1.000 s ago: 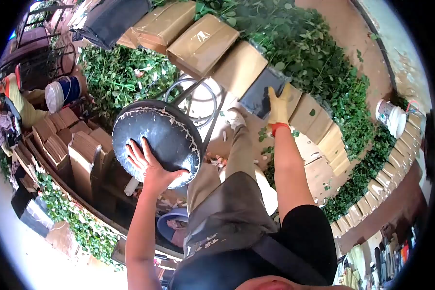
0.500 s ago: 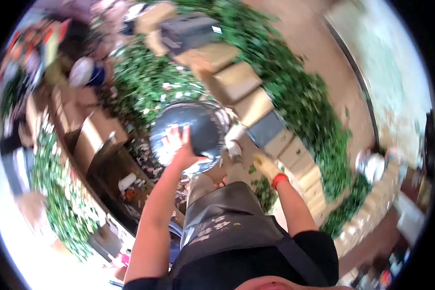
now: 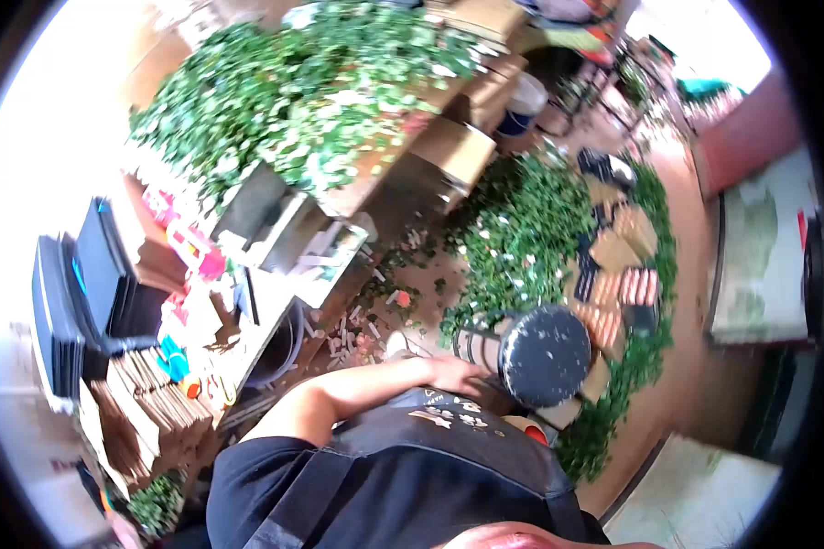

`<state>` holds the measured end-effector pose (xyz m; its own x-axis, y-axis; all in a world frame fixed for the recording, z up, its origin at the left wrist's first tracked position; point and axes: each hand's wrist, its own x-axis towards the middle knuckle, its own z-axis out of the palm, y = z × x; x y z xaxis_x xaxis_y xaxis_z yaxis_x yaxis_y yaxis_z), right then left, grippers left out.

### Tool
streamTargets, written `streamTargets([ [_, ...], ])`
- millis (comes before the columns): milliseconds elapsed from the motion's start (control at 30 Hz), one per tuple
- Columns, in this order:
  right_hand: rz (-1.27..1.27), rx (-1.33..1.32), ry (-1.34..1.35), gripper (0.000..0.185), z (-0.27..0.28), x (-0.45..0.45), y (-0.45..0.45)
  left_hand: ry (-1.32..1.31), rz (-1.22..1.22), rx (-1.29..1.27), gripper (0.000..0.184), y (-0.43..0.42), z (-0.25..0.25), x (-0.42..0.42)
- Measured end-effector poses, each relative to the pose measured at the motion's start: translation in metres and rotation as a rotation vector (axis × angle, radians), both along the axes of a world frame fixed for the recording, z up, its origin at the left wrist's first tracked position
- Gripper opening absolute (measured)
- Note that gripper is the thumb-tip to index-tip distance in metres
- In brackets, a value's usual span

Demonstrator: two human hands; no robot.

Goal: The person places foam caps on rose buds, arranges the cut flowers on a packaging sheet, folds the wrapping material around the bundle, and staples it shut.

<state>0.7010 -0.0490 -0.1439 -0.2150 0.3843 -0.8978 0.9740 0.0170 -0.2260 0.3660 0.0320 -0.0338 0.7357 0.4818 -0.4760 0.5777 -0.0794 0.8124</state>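
Observation:
My left hand [image 3: 458, 375] is low in front of me, its fingers stretched out at the upper edge of the dark apron [image 3: 471, 425], with nothing visible in it. Just to its right stands the round black stool [image 3: 547, 355], its seat scuffed with pale marks. Of my right hand, only a bit of yellow glove [image 3: 519, 424] and the red wristband show beside the apron; its fingers are hidden. Wrapped brown bundles [image 3: 613, 252] lie in a row beyond the stool, among green leafy stems [image 3: 522, 229].
A workbench [image 3: 357, 188] bears a large leafy heap [image 3: 284, 91]. Nearer on the left are stacked cardboard pieces [image 3: 151, 407], black folded sheets [image 3: 110, 265] and a blue item [image 3: 172, 359]. A white and blue bucket [image 3: 524, 102] stands farther back. Cut stem pieces litter the floor.
The view has swung left toward the workbench. My left hand has come off the stool seat and lies by the apron. My gloved right hand has dropped mostly out of sight.

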Motion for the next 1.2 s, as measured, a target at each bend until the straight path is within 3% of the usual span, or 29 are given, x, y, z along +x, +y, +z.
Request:
streamTargets([
  [33,0.067,0.024,-0.039,0.045,0.015,-0.018,0.031,0.132,0.095,-0.029,0.071,-0.009,0.008,-0.046],
  [100,0.193,0.097,-0.082,0.045,0.052,-0.068,0.09,0.363,0.421,0.167,0.068,-0.04,-0.001,-0.129],
  [167,0.305,0.194,-0.096,0.045,0.091,-0.129,0.138,0.615,0.539,0.181,0.062,-0.056,0.016,-0.2],
  [233,0.376,0.358,0.002,0.046,0.139,-0.203,0.176,0.622,0.67,0.159,0.067,-0.071,0.031,-0.246],
  [300,0.291,0.63,0.354,0.043,0.178,-0.268,0.2,0.444,0.714,0.246,0.067,-0.07,0.078,-0.269],
  [367,0.279,0.743,0.644,0.056,0.172,-0.317,0.237,0.127,0.822,0.428,0.062,-0.058,0.134,-0.275],
  [433,0.376,0.842,0.745,0.062,0.171,-0.373,0.279,-0.033,0.997,0.604,0.045,-0.039,0.165,-0.274],
  [500,0.645,0.987,0.764,0.07,0.194,-0.441,0.318,0.038,1.206,0.966,0.035,-0.011,0.161,-0.276],
  [567,0.827,1.009,0.863,0.078,0.202,-0.507,0.35,0.347,1.403,1.142,0.03,0.016,0.159,-0.283],
  [667,1.117,1.035,1.037,0.086,0.182,-0.596,0.392,0.666,1.601,1.182,0.029,0.045,0.125,-0.304],
  [767,1.288,0.965,1.114,0.09,0.149,-0.674,0.421,0.892,1.716,0.896,0.03,0.058,0.113,-0.301],
  [867,1.468,0.903,1.138,0.087,0.116,-0.732,0.443,1.025,1.738,0.872,0.026,0.068,0.115,-0.301],
  [1033,1.237,0.842,1.112,0.07,0.1,-0.769,0.461,1.017,1.813,0.809,0.022,0.069,0.114,-0.301],
  [1100,1.084,0.976,0.983,0.064,0.09,-0.761,0.462,1.005,1.81,0.744,0.021,0.07,0.117,-0.3],
  [1167,0.872,0.945,1.055,0.055,0.094,-0.732,0.471,1.004,1.795,0.716,0.021,0.07,0.122,-0.302],
  [1200,0.883,0.971,1.009,0.055,0.095,-0.716,0.478,0.986,1.798,0.727,0.021,0.07,0.122,-0.302],
])
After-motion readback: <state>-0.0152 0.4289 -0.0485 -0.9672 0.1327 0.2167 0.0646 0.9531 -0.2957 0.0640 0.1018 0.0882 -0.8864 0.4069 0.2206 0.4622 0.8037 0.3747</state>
